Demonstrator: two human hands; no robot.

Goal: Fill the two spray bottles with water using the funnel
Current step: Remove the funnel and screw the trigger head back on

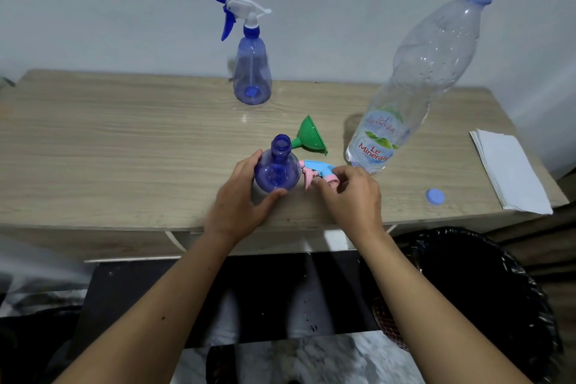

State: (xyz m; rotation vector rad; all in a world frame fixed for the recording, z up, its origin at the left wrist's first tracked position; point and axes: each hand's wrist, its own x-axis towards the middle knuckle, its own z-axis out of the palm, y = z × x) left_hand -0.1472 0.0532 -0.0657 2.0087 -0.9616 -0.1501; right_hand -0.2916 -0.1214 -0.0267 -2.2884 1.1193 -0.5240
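A blue spray bottle (276, 169) stands near the table's front edge with its neck uncapped. My left hand (240, 196) is wrapped around its left side. Its pink and light-blue spray head (318, 172) lies on the table just right of it, under the fingers of my right hand (352, 193). A green funnel (310, 137) lies on its side right behind the bottle. A second blue spray bottle (252, 72) with a white and blue trigger head screwed on stands at the back of the table. A large clear water bottle (414, 78) stands uncapped to the right.
The wooden table (124, 140) runs along a white wall. A blue bottle cap (435, 196) lies near the front right edge, and a stack of white tissues (508, 171) sits at the far right. A bin lined with a black bag (486, 284) stands on the floor to the right.
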